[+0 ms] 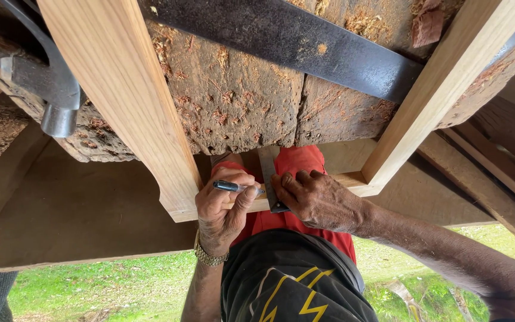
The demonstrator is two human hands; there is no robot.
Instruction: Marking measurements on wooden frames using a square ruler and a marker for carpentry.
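Note:
My left hand [225, 209], with a metal bracelet at the wrist, grips a dark pen [227, 186] whose tip rests against a steel try square [267, 164]. My right hand [317, 200] presses that square flat on a pale wooden crosspiece [347, 179]. The crosspiece joins two light timber rails, one on the left [126, 89] and one on the right [430, 101]. Both hands sit close together at the near edge of this frame.
The frame lies on a rough, weathered wooden block [233, 101] strewn with sawdust. A hammer [49, 83] rests at the upper left, and a long dark metal blade [293, 39] lies across the top. Planks [496, 185] lie on the right, and grass [120, 286] shows below.

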